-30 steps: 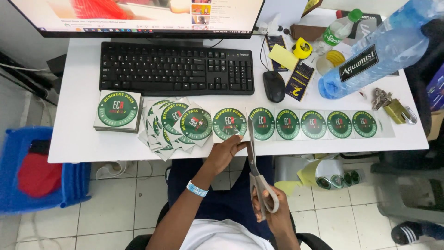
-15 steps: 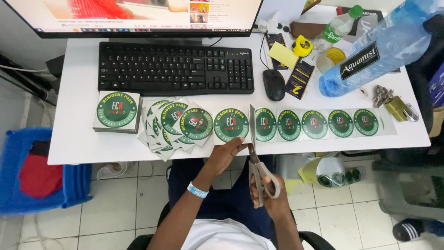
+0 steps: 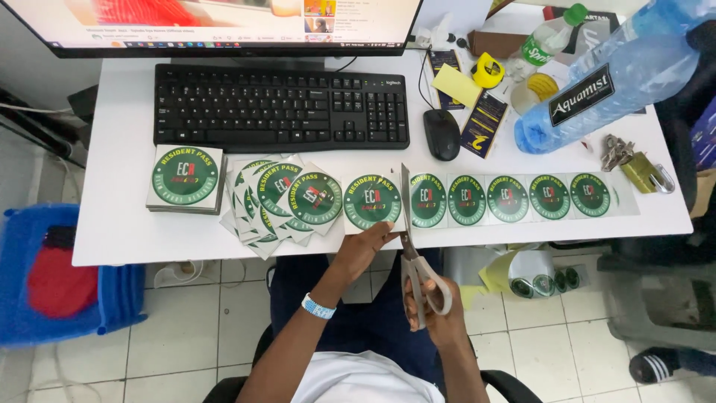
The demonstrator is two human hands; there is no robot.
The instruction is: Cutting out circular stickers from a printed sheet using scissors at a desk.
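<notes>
While scissors [image 3: 412,246] point away, blades across sticker strip [image 3: 514,198], R hand [image 3: 432,317] grips handles, L hand [image 3: 369,242] pinches strip.

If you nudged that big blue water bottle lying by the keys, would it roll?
Probably: the blue water bottle lies on its side and is round. It looks large, so likely heavy if full. The keys and yellow tape roll nearby might stop it.
</notes>
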